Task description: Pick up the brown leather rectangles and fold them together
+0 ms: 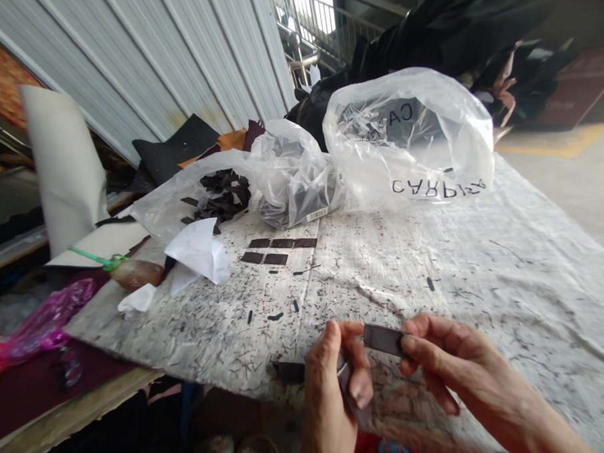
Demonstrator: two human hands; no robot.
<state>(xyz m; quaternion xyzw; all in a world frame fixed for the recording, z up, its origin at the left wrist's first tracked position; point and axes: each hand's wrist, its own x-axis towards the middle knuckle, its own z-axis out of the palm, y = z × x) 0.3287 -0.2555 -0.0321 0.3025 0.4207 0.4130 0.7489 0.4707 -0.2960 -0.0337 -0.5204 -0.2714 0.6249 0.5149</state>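
Dark strip over the scored worktable.

Left hand: at 6 o'clock, low in the frame, fingers curled, thumb touching the small dark strip.
Right hand: at 5 o'clock, pinching the strip's other end.
Worktable: pale, marked all over with dark cuts.
Cut pieces: laid in two short rows, toward 11 o'clock from the hands.
Plastic bags: printed bag at 1 o'clock; bag of dark scraps at 11 o'clock.
White paper: at 10 o'clock.
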